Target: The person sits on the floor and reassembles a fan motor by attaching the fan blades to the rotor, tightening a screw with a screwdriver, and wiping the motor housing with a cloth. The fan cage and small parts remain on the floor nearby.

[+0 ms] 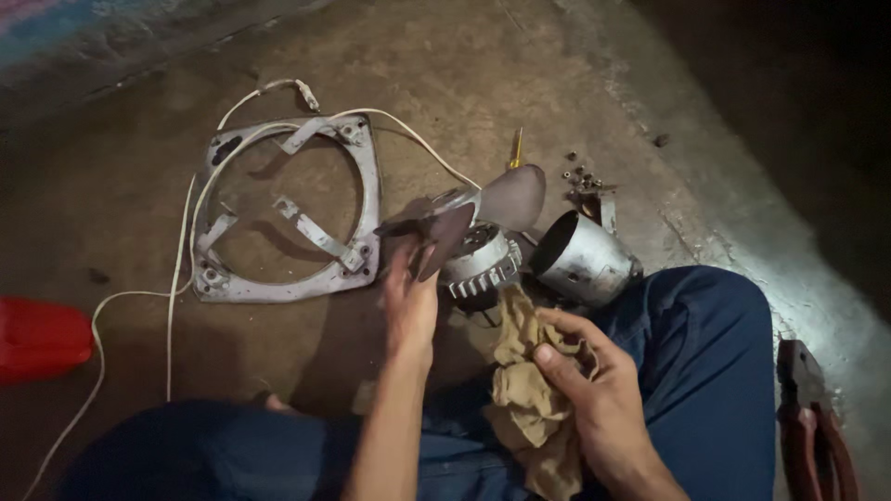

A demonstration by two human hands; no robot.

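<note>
Fan blades (483, 209) on the small motor (478, 264) are sitting over the floor before the knees; the left hand (408, 301) is clamping one blade. The right hand (585, 390) is closing on a tan rag (524, 371). Better to be wiping outward while bracing firmly, I judge. Square frame (288, 209) is lying beside.

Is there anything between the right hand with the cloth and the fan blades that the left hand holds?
Nothing visible. The right hand grips the cloth just below the fan blades; the left hand holds one blade.
</note>
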